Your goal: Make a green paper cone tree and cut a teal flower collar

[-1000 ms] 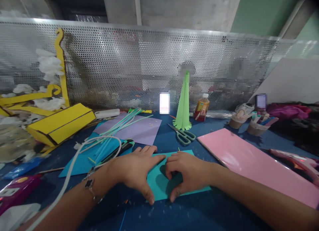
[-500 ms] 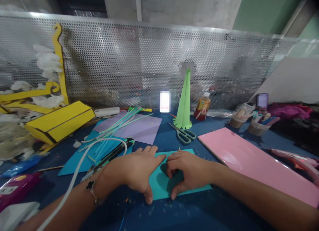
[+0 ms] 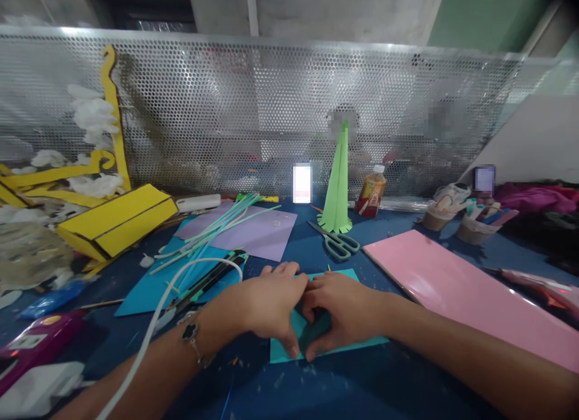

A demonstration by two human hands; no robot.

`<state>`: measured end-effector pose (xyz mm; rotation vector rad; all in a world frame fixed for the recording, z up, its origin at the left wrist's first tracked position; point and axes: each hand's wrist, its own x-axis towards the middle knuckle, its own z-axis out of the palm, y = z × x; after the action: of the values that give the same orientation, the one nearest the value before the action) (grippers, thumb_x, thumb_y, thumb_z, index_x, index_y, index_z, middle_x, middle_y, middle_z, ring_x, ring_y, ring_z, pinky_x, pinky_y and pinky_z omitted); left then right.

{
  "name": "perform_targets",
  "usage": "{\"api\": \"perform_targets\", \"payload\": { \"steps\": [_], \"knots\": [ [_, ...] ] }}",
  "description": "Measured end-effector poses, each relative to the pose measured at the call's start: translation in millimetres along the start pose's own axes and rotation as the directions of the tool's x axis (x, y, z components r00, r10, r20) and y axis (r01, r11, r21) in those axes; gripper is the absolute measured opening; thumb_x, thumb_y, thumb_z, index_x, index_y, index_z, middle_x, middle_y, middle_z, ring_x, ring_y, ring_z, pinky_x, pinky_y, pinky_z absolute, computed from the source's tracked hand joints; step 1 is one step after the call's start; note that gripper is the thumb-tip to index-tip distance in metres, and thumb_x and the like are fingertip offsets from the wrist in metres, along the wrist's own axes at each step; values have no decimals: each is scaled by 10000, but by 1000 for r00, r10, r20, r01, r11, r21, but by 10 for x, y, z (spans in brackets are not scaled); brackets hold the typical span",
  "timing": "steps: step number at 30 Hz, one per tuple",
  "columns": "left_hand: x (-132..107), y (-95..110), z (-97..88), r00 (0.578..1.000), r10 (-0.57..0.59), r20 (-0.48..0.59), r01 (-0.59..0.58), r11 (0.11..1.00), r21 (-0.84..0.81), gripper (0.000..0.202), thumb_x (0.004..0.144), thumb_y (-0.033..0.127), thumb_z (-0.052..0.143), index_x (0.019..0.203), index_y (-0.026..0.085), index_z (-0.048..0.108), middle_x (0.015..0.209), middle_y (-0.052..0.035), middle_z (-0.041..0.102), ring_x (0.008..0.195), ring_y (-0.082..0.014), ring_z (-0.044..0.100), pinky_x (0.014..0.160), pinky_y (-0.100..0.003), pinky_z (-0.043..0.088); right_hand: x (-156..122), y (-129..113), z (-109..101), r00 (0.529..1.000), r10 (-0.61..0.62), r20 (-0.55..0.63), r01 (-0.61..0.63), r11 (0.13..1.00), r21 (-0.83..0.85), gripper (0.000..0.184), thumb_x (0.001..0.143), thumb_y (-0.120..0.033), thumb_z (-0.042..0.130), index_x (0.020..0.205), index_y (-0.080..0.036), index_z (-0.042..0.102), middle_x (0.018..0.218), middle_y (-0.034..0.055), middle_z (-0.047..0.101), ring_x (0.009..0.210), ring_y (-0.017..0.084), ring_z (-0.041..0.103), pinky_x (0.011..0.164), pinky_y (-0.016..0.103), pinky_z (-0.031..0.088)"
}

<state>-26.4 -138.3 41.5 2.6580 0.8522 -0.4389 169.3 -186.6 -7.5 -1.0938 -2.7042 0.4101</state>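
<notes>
A turquoise sheet of paper lies on the blue table under both of my hands. My left hand presses flat on its left part, fingers stretched forward and the thumb pointing toward me. On the right part rests my right hand, its fingers loosely bent and the thumb held apart from them. The two hands nearly meet at the middle of the sheet, and neither grips anything. Just beyond them lie scissors with grey-green handles, blades partly apart. A fringed green paper cone stands behind the scissors.
To the right are a pink board and a pink glue gun. Left are paper strips, a box cutter, a purple sheet, a yellow box and a white cable. A bottle stands near the mesh screen.
My left hand has slid right across the turquoise paper, closer to my right hand, uncovering the sheet's left corner. My right hand stays in nearly the same place.
</notes>
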Motion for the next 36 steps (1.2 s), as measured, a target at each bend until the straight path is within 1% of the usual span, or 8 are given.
{"api": "perform_targets", "payload": {
  "steps": [4, 7, 12, 16, 21, 24, 31, 36],
  "knots": [
    [154, -56, -1, 997, 52, 61, -49, 997, -55, 1400, 413, 595, 953, 1583, 191, 299, 1723, -231, 132, 1573, -488, 102, 1213, -692, 215, 2, -25, -14, 1000, 12, -12, -12, 1000, 6, 384, 732, -537, 851, 827, -200, 692, 893, 27, 728, 886, 223, 670, 707, 310, 400],
    [193, -127, 20, 994, 73, 77, -66, 994, -87, 1509, 407, 638, 938, 1637, 200, 182, 1737, -232, 38, 1585, -469, 27, 1224, -698, 163, -5, -55, 0, 999, 32, -30, -32, 999, 1, 405, 712, -546, 856, 842, -199, 693, 933, 42, 733, 934, 243, 667, 754, 328, 425],
    [171, -190, 51, 993, 118, 12, -117, 989, -88, 1444, 463, 687, 900, 1641, 220, 209, 1743, -192, 91, 1589, -455, 10, 1236, -687, 140, 9, -98, 11, 996, 89, -23, -89, 996, 15, 418, 725, -563, 845, 846, -189, 704, 959, 65, 744, 938, 260, 672, 791, 352, 444],
    [194, -170, 60, 994, 107, 26, -105, 991, -80, 1462, 444, 660, 917, 1643, 218, 207, 1743, -198, 80, 1588, -457, 37, 1244, -663, 166, 17, -96, 23, 996, 82, -22, -81, 996, 30, 421, 708, -564, 858, 843, -193, 714, 976, 65, 752, 964, 270, 677, 819, 362, 452],
    [208, -134, 59, 994, 102, 46, -100, 994, -51, 1487, 446, 635, 922, 1642, 139, 192, 1732, -237, 80, 1588, -450, 70, 1258, -626, 179, 23, -113, 5, 996, 83, -17, -83, 997, 7, 391, 721, -550, 846, 850, -201, 727, 979, 67, 754, 965, 270, 677, 801, 352, 461],
    [146, -155, 59, 990, 136, 30, -133, 988, -79, 1436, 483, 670, 895, 1644, 184, 205, 1738, -210, 89, 1591, -438, 76, 1256, -623, 184, -1, -114, -95, 995, 94, 34, -95, 995, 28, 363, 727, -522, 838, 880, -208, 736, 957, 51, 746, 939, 257, 678, 748, 327, 450],
    [-8, -162, 88, 991, 136, -11, -136, 984, -116, 1236, 586, 658, 861, 1614, 268, 295, 1737, -178, 146, 1589, -447, 54, 1242, -659, 181, -143, -32, -337, 977, 154, 149, -164, 985, 57, 421, 672, -420, 861, 1037, -254, 734, 1003, 21, 705, 905, 227, 646, 708, 296, 419],
    [39, -113, 59, 992, 128, -7, -129, 988, -88, 1141, 536, 677, 887, 1502, 232, 476, 1726, -184, 187, 1582, -468, 97, 1243, -654, 196, -100, -77, -336, 967, 178, 183, -187, 982, 36, 450, 650, -391, 867, 1052, -243, 729, 1019, 28, 696, 878, 228, 641, 680, 292, 405]
  ]
}}
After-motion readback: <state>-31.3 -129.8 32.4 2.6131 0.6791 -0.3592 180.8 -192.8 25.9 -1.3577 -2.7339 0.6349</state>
